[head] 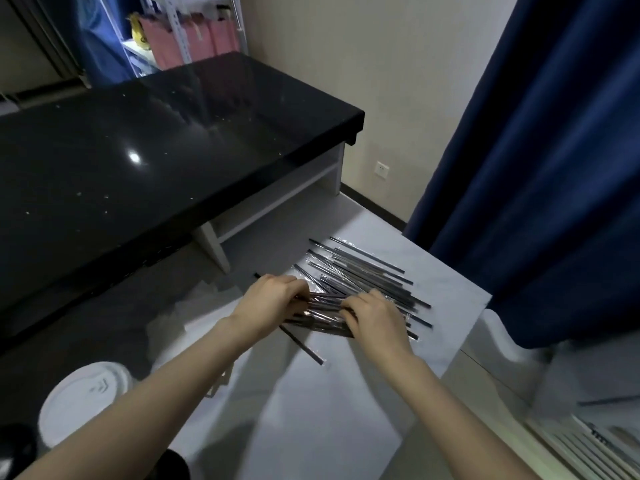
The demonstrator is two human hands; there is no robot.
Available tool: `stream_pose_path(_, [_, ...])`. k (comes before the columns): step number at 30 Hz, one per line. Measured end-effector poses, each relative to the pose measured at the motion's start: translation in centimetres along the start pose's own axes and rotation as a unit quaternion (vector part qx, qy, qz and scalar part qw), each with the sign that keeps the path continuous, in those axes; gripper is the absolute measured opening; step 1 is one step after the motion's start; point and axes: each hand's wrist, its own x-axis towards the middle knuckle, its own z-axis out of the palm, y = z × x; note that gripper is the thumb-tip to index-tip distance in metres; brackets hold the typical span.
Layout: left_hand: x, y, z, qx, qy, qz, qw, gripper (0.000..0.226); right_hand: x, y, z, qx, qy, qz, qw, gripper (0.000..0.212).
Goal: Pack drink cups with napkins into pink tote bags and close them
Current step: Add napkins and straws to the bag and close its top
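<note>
Head view: I see both bare forearms reaching from the near edge to a pile of wrapped straws (pixel 363 271) on a white worktop (pixel 346 393).
Left hand (pixel 273 299): palm down at the left end of the pile, fingers curled over a bundle of the straws and gripping it.
Right hand (pixel 374 317): palm down just right of the left hand, fingers curled into the same bundle and gripping it. The two hands are close together, the bundle spanning the gap between them.
Straw pile: black straws in clear sleeves, fanned loosely and running from near left to far right. Its far end reaches toward the right edge of the worktop.
Loose straw (pixel 304 348): lies apart on the near side of the pile, just beyond the left wrist.
Lidded white cup (pixel 81 386): stands upright at near left, well apart from the straws and left of the left forearm.
Pink tote bags (pixel 194 39): stand upright in a row on a white shelf rack (pixel 180 29) at far left, well apart from the hands. I cannot tell what they contain.
Black counter (pixel 138 161): glossy top, fills the left and far middle of the scene.
Blue curtain (pixel 554 168): hangs along the right side.
Wall socket (pixel 382 167): on the far wall, between the counter and the curtain.
</note>
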Motion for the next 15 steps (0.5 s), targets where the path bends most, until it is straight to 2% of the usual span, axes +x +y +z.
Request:
stream_pose_path(3, [-1.1, 0.0, -1.5, 0.006, 0.040, 0.009, 0.999, 0.011, 0.1, -0.6, -1.5, 0.047, -0.004, -0.012, 0.999, 0.009])
stream_pose_path(9, [-7.2, -0.4, -7.3, 0.119, 0.092, 0.082, 0.985, 0.020, 1.1, -5.0, -5.4, 0.115, -0.059, -0.088, 0.988, 0.013])
stream_pose_path(12, [-12.3, -0.7, -11.0, 0.134, 0.120, 0.057, 0.982, 0.025, 1.7, -9.8, -6.9, 0.132, -0.082, -0.161, 0.975, 0.016])
stream_pose_path(15, [-19.0, -1.1, -14.7, 0.094, 0.157, -0.008, 0.983, 0.033, 1.8, -16.1, -7.8, 0.159, -0.101, -0.231, 0.955, 0.019])
